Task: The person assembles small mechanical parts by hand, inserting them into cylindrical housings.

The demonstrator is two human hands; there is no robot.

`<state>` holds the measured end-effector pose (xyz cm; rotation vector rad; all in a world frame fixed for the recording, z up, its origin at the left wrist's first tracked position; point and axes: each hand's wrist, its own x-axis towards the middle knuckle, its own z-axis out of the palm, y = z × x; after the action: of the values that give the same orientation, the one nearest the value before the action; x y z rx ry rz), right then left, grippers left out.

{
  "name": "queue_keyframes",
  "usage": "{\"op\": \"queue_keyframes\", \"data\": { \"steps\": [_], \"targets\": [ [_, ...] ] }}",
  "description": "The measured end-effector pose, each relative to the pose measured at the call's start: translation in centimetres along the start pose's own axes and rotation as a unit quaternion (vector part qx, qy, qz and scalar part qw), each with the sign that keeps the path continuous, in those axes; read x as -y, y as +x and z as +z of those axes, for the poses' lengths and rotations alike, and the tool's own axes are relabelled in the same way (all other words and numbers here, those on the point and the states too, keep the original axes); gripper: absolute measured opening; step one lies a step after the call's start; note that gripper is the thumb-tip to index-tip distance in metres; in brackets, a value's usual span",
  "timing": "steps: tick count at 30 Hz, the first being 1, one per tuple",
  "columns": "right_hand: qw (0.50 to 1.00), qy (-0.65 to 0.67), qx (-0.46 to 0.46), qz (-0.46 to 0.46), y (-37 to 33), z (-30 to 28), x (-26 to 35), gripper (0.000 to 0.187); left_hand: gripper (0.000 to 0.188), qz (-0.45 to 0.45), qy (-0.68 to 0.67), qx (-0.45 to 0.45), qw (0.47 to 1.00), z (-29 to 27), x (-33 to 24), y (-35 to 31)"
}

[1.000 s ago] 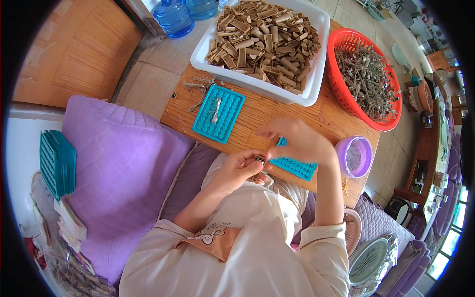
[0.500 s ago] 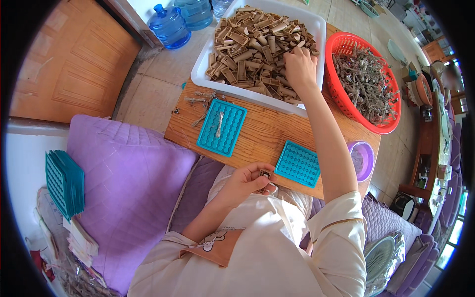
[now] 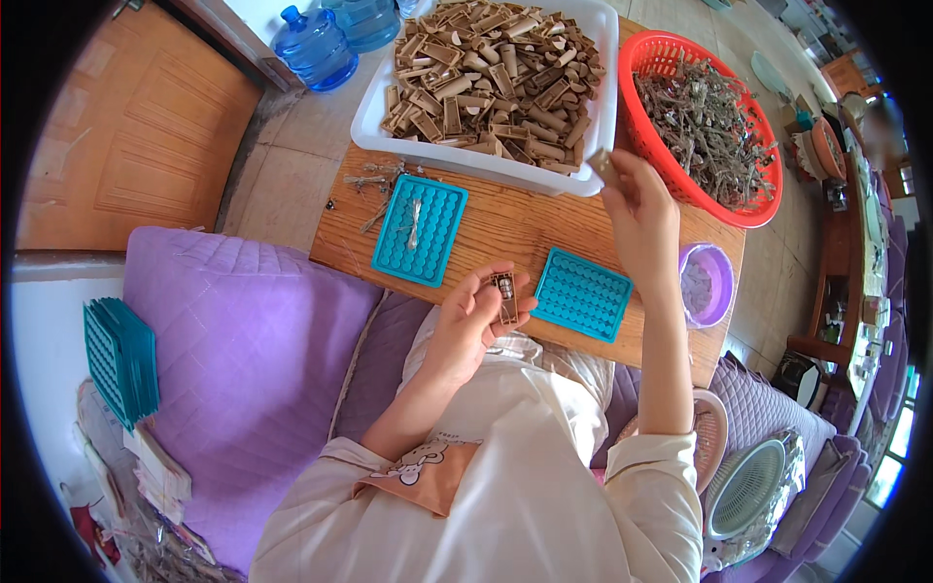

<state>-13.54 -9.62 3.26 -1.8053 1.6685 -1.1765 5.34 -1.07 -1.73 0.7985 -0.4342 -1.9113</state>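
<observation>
My left hand (image 3: 465,330) is closed around a small brown plastic half-shell (image 3: 506,309), tilted up in front of my lap, with silvery parts inside it. Between the fingertips of my right hand (image 3: 645,202) is another brown plastic shell piece (image 3: 603,167), just off the near right corner of the white tub (image 3: 452,155). That tub is heaped with similar brown shell pieces (image 3: 501,83). A teal dimpled tray (image 3: 581,296) lies between my hands on the table. Farther left, a second teal tray (image 3: 443,206) carries a small bundle of pale wires (image 3: 416,225).
A red basket (image 3: 724,216) of tangled grey-brown wired parts stands right of the tub. Near the table's right edge is a purple bowl (image 3: 721,291). Loose wire bits (image 3: 374,180) lie by the left tray. Stacked teal trays (image 3: 121,360) stand left of a purple cushion (image 3: 233,321).
My right hand has come out of the heap toward me, with a brown shell piece now in its fingers. My left hand has turned its half-shell so the inside shows.
</observation>
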Motion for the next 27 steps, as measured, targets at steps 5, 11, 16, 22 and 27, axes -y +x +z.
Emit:
{"op": "queue_keyframes", "data": {
  "steps": [5,11,16,22,27],
  "targets": [
    [0.996,0.038,0.001,0.081,-6.3,-0.7,1.0,0.029,0.032,0.038,0.032,-0.004,0.999,1.1,0.6,-0.1],
    [0.923,0.313,-0.032,0.22,-12.1,0.3,2.3,0.021,0.037,0.095,0.129,0.024,0.987,2.4,1.7,-1.0],
    [0.89,0.385,-0.11,0.217,-15.0,2.4,2.9,0.02,0.041,0.096,0.154,0.055,0.982,3.1,2.1,-1.5],
    [0.883,0.402,-0.128,0.206,-15.6,3.2,3.3,0.022,0.036,0.142,0.126,0.078,0.979,3.8,2.8,-1.6],
    [0.887,0.393,-0.122,0.21,-15.7,3.4,2.8,0.023,0.037,0.159,0.189,0.08,0.966,4.4,2.7,-2.0]
  ]
}}
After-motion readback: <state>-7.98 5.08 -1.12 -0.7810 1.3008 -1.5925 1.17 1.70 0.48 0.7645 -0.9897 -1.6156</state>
